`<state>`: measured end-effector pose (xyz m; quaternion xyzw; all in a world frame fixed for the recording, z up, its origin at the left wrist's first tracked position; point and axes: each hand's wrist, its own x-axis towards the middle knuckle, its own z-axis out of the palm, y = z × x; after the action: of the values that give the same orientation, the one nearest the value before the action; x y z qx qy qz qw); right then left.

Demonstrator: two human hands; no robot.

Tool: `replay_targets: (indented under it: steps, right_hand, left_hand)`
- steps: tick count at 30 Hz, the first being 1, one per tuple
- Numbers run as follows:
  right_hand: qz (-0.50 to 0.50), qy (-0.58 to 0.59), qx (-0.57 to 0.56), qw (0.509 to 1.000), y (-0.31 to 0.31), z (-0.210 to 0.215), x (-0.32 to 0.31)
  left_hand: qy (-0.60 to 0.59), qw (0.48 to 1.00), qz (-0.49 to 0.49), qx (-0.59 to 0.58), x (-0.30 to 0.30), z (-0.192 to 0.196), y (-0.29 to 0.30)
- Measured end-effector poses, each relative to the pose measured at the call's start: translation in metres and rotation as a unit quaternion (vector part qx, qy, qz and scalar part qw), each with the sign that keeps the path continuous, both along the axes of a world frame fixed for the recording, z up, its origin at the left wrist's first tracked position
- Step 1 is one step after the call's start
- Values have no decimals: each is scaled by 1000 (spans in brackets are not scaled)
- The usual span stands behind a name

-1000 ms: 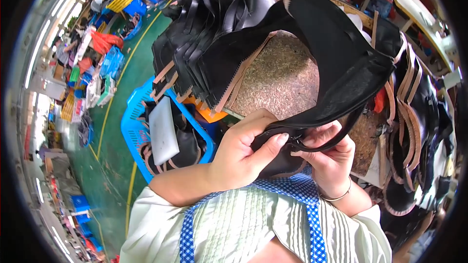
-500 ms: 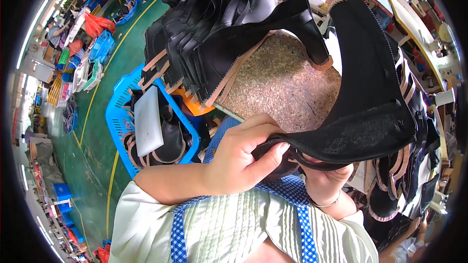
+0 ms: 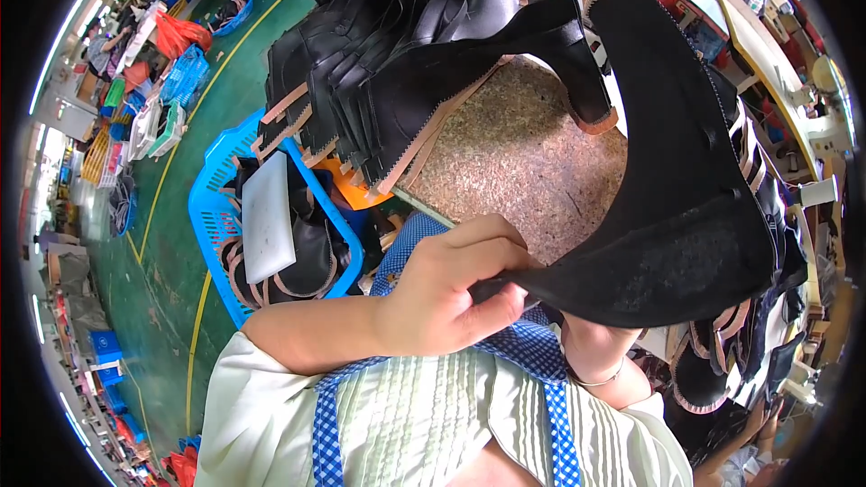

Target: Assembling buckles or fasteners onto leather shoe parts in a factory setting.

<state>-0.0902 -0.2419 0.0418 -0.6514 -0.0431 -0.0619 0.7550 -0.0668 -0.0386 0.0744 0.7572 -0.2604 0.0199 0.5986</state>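
Clamps left hand (image 3: 456, 293) on lower-left end of black cut piece (image 3: 690, 198), right of centre in frame. Holds right hand (image 3: 595, 343) beneath, mostly hidden; cannot tell its grip. Shows speckled tabletop (image 3: 532, 158) just above frame centre.

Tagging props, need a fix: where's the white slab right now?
In the head view, left of the person's left hand, the white slab lies over black pieces inside the blue basket.
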Motion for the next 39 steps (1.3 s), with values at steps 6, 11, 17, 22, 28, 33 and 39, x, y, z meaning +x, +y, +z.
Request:
replay_targets:
  steps: [6,11,17,22,28,33,39]
  right_hand:
    - [42,-181,-95,978,-10,2,15]
    - [43,-218,-194,956,-3,20,16]
    - [98,-158,-217,958,-3,35,18]
    - [125,93,-54,986,-1,29,13]
    - [168,206,79,961,-1,27,11]
    - [199,282,184,921,-1,40,17]
    - [192,331,248,890,2,31,16]
  left_hand:
    - [-95,995,4,27,1,-1,-7]
    - [-96,995,-2,13,1,-3,-4]
    - [-121,993,11,14,2,-11,-2]
    - [-189,979,23,73,7,-2,2]
    - [-242,962,33,121,1,-6,6]
    - [-287,943,4,171,6,-4,12]
    - [-281,931,9,234,2,-2,7]
